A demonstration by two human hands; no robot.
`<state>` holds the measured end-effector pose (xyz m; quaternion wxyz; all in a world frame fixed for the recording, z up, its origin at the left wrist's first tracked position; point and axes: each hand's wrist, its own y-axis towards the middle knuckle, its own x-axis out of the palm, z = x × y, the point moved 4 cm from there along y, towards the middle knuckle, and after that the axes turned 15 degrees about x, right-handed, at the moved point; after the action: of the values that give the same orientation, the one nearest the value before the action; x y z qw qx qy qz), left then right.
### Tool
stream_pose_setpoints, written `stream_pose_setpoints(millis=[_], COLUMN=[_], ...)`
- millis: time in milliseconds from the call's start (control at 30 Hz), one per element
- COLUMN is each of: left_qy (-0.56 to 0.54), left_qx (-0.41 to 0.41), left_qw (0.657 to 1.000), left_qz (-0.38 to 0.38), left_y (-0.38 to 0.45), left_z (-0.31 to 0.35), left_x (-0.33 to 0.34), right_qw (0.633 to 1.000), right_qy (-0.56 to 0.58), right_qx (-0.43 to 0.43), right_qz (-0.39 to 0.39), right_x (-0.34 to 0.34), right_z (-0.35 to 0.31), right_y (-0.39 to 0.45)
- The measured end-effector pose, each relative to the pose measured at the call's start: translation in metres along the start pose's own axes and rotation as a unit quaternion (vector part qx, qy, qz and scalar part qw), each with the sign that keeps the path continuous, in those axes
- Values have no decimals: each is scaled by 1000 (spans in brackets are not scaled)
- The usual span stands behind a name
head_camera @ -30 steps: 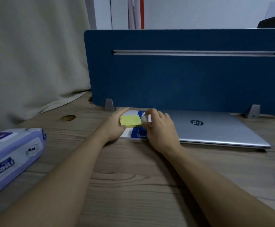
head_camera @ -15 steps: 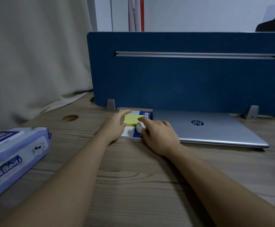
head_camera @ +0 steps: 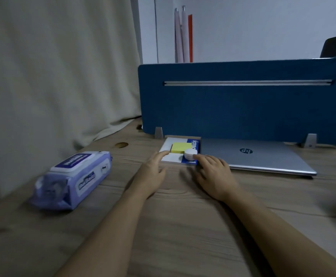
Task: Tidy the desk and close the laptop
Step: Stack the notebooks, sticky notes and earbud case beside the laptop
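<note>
A silver laptop (head_camera: 263,156) lies closed on the wooden desk (head_camera: 183,226), against the blue divider. Left of it sits a white and blue notebook (head_camera: 170,145). A yellow sticky-note pad (head_camera: 179,147) and a small white round object (head_camera: 190,153) rest on the notebook. My left hand (head_camera: 151,174) lies open just in front of the notebook, fingertips at its near edge. My right hand (head_camera: 215,176) is open on the desk, fingertips close to the white round object, holding nothing.
A purple wet-wipes pack (head_camera: 73,178) lies on the desk at the left. The blue divider panel (head_camera: 243,102) stands along the back edge, a beige curtain (head_camera: 53,66) hangs at the left, and a round cable hole (head_camera: 121,145) is near it.
Both hands have let go of the yellow pad and the white round object, which now rest on the notebook. The hands have drawn back toward me, and the view has tilted up.
</note>
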<state>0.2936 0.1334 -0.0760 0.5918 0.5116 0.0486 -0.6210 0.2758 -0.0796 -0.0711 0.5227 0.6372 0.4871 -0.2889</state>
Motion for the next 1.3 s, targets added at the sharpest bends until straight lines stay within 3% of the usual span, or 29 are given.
stream_pose_setpoints(millis=[467, 567, 700, 900, 1133, 1300], left_qy=[186, 253, 310, 263, 217, 258], left_qx=[106, 75, -44, -170, -143, -96], left_qw=[976, 963, 944, 941, 956, 953], left_qz=[37, 62, 106, 128, 140, 125], left_y=[-121, -140, -160, -175, -156, -138], left_z=[50, 48, 32, -10, -23, -23], left_x=[-88, -107, -133, -156, -152, -143], right_qw=[999, 997, 995, 996, 996, 997], right_qy=[-11, -25, -31, -29, -23, -22], right_qx=[-7, -26, -35, -1, 15, 23], right_qz=[-50, -73, -90, -90, -88, -72], right_x=[-21, -19, -16, -18, -9, -2], right_z=[-65, -84, -98, -91, -85, -82], right_y=[-106, -121, -132, -124, -98, -73])
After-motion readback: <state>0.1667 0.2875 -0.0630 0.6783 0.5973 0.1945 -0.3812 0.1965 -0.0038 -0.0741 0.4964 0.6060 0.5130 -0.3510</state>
